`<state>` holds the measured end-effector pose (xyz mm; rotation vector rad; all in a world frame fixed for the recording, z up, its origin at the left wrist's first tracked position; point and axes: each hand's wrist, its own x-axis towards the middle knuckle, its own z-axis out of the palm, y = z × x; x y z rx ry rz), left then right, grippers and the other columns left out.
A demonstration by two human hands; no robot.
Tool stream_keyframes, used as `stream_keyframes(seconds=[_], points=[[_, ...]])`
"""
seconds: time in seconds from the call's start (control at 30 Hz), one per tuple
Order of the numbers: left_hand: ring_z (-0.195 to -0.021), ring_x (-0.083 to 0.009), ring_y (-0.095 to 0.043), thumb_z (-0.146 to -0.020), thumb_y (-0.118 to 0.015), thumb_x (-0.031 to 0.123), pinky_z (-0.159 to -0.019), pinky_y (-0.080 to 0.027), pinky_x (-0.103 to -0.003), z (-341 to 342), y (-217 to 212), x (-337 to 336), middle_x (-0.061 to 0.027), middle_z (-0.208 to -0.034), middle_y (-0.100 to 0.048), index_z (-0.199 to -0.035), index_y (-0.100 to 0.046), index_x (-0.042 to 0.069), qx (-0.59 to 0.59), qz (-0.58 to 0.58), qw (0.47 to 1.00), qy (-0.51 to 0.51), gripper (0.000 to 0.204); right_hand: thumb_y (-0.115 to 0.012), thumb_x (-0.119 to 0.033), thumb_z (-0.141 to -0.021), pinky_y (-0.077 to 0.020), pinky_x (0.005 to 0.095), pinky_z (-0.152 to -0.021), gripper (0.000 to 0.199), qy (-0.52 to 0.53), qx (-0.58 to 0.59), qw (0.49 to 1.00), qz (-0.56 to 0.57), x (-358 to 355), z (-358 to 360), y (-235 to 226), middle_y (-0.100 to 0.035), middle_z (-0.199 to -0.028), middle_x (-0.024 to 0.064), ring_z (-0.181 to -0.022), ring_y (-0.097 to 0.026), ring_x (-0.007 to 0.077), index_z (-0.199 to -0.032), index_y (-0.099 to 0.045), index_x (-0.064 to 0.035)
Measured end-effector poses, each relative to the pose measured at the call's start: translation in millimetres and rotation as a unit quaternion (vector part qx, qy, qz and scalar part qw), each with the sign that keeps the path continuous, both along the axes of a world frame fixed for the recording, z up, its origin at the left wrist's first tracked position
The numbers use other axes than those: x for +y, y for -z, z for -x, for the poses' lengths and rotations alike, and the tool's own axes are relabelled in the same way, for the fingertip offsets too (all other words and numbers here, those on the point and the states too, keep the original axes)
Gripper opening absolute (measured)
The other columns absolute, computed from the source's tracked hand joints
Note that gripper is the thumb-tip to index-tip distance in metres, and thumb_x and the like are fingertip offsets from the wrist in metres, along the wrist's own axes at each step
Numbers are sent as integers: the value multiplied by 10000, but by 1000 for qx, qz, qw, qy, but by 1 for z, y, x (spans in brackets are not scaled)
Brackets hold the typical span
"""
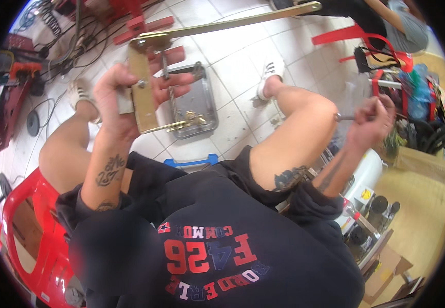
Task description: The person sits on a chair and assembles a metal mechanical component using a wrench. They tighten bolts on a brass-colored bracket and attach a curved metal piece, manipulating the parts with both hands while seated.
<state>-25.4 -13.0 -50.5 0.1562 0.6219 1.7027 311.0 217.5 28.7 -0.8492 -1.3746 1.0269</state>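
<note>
— Brass-coloured, flat metal plate with a long angled arm [145, 97], being held upright in the left hand [117, 100], fingers wrapped round its lower half.

— Sitting where, against the shallow steel tray on the white tiled floor [209, 110]?

— Hovering just above the tray's left edge, nearer the body. Long arm [233, 23] running away from the plate's top, up and to the right, well past the tray's far side.

— And the right hand [371, 120]?

— Closed in a fist around a short grey metal rod or bolt [341, 117], tip poking out toward the left. Well apart from the tray, off to its right, beyond the right knee.

— Pointing at the plate, then?

— Roughly: rod's axis lying level, aimed leftward across the knee toward the plate. Left hand clearly the nearer one, already gripping it.

— Anything lying in the tray?

— Small brass fittings [194, 119] near its lower edge, just right of the plate's bottom. Exact kind too small for telling.

— Beyond it?

— Red metal frame [140, 25] past the tray's far left corner; red plastic chair [366, 38] far right.
</note>
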Motion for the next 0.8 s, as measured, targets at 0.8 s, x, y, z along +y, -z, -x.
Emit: stream_keyframes(seconds=[0.8], points=[[-962,-415,-654,-765,-452,163,-835,-537,-491,-6,-10,6,-174,-1131,-550,-1235,-442,-34,-45,132,988,-59,509,-545,-56,-951,-375,218,-556,253,-529,-313,776,140,-48,205,45,-543,-695,-9,-638,-492,60,-1186,-614,10]])
